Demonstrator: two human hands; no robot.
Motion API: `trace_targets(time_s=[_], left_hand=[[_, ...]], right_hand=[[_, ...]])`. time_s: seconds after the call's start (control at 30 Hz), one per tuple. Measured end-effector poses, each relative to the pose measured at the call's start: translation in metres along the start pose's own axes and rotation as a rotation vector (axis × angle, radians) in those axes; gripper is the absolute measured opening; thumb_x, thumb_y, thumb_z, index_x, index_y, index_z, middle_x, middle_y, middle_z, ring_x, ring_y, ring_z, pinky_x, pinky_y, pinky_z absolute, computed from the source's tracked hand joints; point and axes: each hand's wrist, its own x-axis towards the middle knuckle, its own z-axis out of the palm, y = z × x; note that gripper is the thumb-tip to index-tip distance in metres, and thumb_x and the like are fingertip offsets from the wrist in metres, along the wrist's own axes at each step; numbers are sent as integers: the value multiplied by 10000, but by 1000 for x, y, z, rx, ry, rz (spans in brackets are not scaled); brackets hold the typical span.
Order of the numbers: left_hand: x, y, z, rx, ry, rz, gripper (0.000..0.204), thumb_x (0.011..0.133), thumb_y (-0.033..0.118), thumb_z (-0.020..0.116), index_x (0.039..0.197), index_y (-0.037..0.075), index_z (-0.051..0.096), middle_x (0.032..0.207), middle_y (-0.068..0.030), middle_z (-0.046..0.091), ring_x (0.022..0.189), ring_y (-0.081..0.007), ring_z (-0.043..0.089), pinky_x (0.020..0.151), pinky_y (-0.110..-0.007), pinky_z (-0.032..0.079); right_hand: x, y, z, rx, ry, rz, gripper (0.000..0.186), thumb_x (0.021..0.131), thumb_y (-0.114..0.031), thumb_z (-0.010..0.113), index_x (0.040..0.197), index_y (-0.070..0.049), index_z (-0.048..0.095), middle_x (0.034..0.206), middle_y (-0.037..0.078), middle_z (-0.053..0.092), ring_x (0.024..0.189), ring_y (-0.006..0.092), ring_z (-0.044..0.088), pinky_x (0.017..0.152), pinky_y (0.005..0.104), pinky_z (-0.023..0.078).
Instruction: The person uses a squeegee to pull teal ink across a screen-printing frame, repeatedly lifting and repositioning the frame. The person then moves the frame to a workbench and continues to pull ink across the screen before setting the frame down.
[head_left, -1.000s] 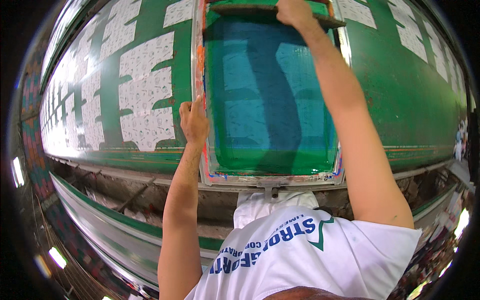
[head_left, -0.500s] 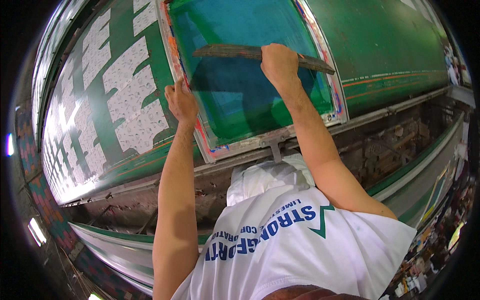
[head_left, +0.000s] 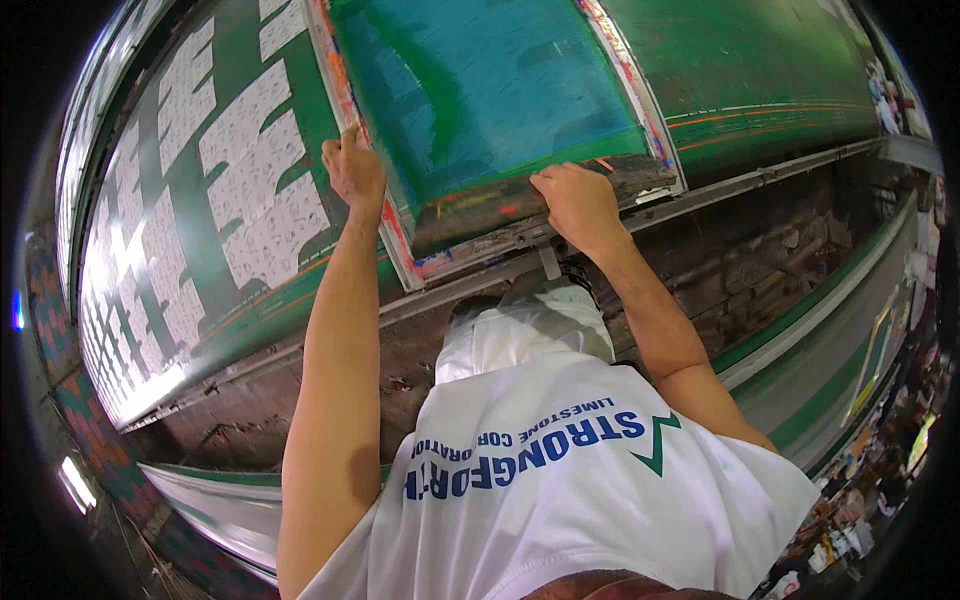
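A screen-printing frame (head_left: 655, 118) lies on the green table, its mesh (head_left: 500, 85) blue with green ink around the margins. My left hand (head_left: 355, 172) is closed on the frame's left side bar. In my right hand (head_left: 580, 208) is a wide dark squeegee (head_left: 475, 212) with ink-stained sides, gripped along its upper edge. The squeegee lies tilted across the near end of the mesh, close to the near bar of the frame. Its lower edge is hidden from me.
White patterned pieces (head_left: 265, 145) lie in rows on the green table (head_left: 750, 65) to the left. A metal rail (head_left: 775, 198) runs along its near edge. Behind me stands another long green-edged table (head_left: 800, 325). Assorted clutter (head_left: 860, 520) covers the lower right.
My right hand has pulled the squeegee toward me, from mid-mesh to the frame's near end, and its broad face now tilts into view. My left hand stays on the frame's side.
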Motion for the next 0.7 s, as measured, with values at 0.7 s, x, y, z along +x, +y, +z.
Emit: trace_targets(time_s=[0.7], left_hand=[[2, 7, -8, -9, -16, -26, 398, 927, 57, 602, 1278, 189, 733, 1118, -114, 569, 1109, -324, 594, 888, -452, 563]], right_hand=[[28, 17, -33, 38, -103, -92, 265, 767, -14, 728, 1022, -60, 781, 994, 107, 769, 957, 310, 752, 816, 443, 595]])
